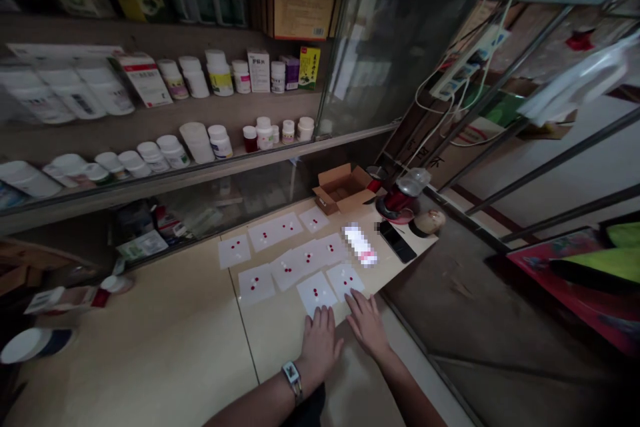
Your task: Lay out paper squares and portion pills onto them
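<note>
Several small white paper squares point(287, 268) lie spread over the pale counter point(165, 347), each with red and white pills on it. My left hand point(319, 345), a watch on its wrist, rests flat with fingers stretched out, its fingertips at the edge of the nearest paper point(316, 293). My right hand point(367, 321) lies flat beside it, fingers spread, touching the neighbouring paper point(345, 278). Neither hand holds anything.
An open cardboard box point(344, 188), a red grinder with a clear lid point(400, 197), a black phone point(397, 241) and a roll of tape point(426, 221) sit at the counter's far end. Shelves with several white medicine bottles point(197, 141) stand behind glass. The counter drops off at right.
</note>
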`<state>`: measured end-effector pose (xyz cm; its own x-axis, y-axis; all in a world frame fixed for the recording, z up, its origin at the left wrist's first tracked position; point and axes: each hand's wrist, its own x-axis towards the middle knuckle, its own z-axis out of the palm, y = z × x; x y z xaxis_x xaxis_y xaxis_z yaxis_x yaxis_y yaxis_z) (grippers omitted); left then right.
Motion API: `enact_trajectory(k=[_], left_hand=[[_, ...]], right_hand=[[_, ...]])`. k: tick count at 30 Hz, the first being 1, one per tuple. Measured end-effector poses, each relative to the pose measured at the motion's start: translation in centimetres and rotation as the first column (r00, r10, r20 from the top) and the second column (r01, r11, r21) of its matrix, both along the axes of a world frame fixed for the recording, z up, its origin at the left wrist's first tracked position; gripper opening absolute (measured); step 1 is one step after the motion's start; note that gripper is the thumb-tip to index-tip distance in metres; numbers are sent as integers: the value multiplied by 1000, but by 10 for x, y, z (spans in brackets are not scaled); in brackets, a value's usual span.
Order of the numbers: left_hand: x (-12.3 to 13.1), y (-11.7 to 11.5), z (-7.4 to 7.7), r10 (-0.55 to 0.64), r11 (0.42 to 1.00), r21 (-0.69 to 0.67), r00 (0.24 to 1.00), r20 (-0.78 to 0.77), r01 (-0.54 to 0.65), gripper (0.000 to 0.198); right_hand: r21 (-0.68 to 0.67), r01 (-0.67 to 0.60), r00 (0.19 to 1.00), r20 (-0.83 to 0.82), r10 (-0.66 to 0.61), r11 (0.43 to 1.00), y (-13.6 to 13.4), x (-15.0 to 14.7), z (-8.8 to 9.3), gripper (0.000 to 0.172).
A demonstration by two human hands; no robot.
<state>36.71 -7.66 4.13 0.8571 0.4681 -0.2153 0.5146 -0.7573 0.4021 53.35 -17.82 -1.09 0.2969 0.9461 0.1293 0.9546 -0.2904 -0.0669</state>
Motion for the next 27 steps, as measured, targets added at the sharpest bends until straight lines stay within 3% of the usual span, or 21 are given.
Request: enact_trajectory(k=[3,6,9,14,20,27], left_hand=[[-15,12,13,-13,1000,-13,997,70,14,51],[-47,35,22,14,1000,2,982,187,-15,40],[-94,66,28,136,986,58,956,260,-156,32],[-179,112,41,363,903,123,883,297,-412,33],[-268,145,63,543,764,165,759,359,-624,36],[-375,166,70,734,503,199,537,415,-841,36]], right_hand=[[81,24,1000,-19,-22,996,13,-19,15,38],[162,-18,993,-111,37,987,42,-58,31,33],[226,-87,965,-221,138,970,83,-112,42,33],[304,-194,905,-310,290,932,156,-203,50,33],[274,-433,791,-341,508,859,227,-302,68,28],[243,-633,635,-380,673,735,283,-392,98,31]])
